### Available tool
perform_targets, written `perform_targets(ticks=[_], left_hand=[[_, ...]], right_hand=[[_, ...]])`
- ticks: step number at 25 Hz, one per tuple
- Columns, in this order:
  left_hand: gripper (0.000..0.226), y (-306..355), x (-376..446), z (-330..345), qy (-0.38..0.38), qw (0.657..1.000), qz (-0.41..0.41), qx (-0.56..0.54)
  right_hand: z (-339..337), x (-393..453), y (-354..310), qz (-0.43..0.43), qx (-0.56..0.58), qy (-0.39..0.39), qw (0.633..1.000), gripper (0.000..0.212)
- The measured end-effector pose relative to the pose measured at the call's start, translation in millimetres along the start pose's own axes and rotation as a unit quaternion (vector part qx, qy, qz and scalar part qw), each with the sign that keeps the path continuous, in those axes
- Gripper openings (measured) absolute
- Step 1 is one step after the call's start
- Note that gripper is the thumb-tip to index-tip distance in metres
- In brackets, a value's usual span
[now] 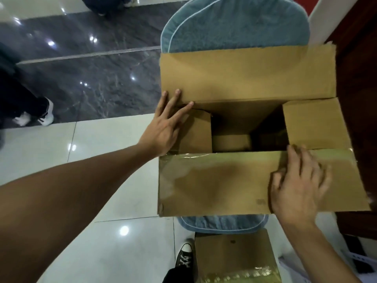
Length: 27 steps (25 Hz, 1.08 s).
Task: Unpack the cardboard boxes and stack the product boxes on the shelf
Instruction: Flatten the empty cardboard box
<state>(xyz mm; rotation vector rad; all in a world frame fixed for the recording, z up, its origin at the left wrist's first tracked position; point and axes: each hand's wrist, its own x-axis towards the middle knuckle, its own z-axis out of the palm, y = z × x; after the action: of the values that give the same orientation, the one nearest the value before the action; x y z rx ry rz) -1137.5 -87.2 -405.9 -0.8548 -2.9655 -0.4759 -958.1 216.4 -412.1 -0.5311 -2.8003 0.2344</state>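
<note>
A second cardboard box (234, 256) sits on the floor (122, 180) by my shoe (184, 257). My right hand (297, 186) lies flat, fingers spread, on the near taped flap (214, 180) of the open cardboard box (244, 78) on the blue cushion (234, 23). Farther on, my left hand (167, 127) presses straight fingers against its left side flap, and a small product box (230, 142) lies deep inside.

Brown cardboard box (255, 127) stands upright, all four flaps folded outward; a smaller box (231, 142) lies inside.
</note>
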Motion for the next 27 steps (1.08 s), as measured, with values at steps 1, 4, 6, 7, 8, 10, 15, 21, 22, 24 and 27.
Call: perform_targets(ticks=[1, 4, 6, 7, 8, 10, 15, 21, 22, 24, 27], left_hand=[[0.062, -0.1, 0.8, 0.5, -0.001, 1.0, 0.001, -0.004], [0.064, -1.6, 3.2, 0.8, -0.001, 1.0, 0.0, -0.005], [0.065, -1.8, 3.7, 1.6, 0.001, 1.0, 0.0, -0.004], [0.065, -1.7, 4.0, 2.0, 0.001, 1.0, 0.001, -0.006], [0.065, -2.2, 4.2, 2.3, 0.001, 1.0, 0.002, -0.009], [0.065, -3.9, 4.9, 2.8, 0.002, 1.0, -0.002, -0.017], [0.067, -5.6, 6.4, 6.4, 0.004, 0.999, -0.006, -0.038], [0.072, -8.1, 13.0, 9.0, 0.001, 0.997, -0.007, -0.081], [0.071, -6.2, 13.7, 9.8, 0.003, 0.996, -0.01, -0.084], [0.07, -0.4, 13.3, 10.3, 0.001, 0.996, -0.02, -0.088], [0.071, 7.5, 11.7, 8.4, -0.005, 0.996, -0.03, -0.088]], right_hand=[[-2.1, 1.1, -20.9, -0.043, 0.017, -0.011, 0.999, 0.055], [2.0, 0.0, -102.8, -0.139, 0.095, -0.034, 0.985, 0.048], [11.5, -3.1, -148.9, -0.184, 0.135, -0.038, 0.973, 0.038], [16.9, -5.5, -164.0, -0.198, 0.143, -0.051, 0.968, 0.035], [21.9, -8.2, -174.9, -0.206, 0.144, -0.07, 0.965, 0.034], [31.1, -13.6, -185.1, -0.204, 0.126, -0.096, 0.966, 0.036], [40.8, -13.2, -197.3, -0.176, 0.114, -0.074, 0.975, 0.042], [37.5, -13.3, -207.2, -0.141, 0.175, -0.052, 0.973, 0.032], [37.1, -16.0, -204.8, -0.138, 0.188, -0.03, 0.972, 0.031], [38.4, -21.7, -202.8, -0.132, 0.206, -0.002, 0.97, 0.03], [37.4, -22.4, -203.9, -0.13, 0.22, 0.026, 0.966, 0.031]])
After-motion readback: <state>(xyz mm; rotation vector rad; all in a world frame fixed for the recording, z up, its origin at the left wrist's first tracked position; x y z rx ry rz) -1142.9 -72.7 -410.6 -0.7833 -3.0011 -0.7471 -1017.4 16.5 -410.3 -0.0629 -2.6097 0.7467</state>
